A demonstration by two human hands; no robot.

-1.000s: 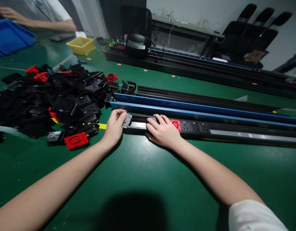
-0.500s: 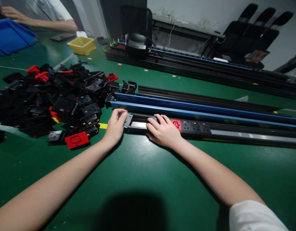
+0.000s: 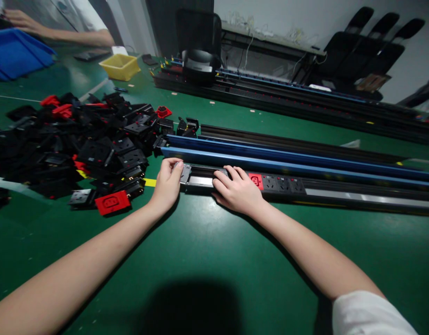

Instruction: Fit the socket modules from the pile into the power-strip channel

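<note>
My left hand pinches a dark socket module between thumb and fingers at the left end of a long black rail. The module sits in or over the rail's channel; which of the two I cannot tell. Bent over the rail farther right is my right hand, its fingers gripping a black socket module that they mostly cover. To the right of that hand, a red socket and several black sockets are set in a row. Bright metal strip shows in the channel between my hands.
Loose black and red socket modules are heaped on the left, with a red one at the near edge. Blue rails lie just behind. A yellow bin, a blue bin and another person's arm are farther back.
</note>
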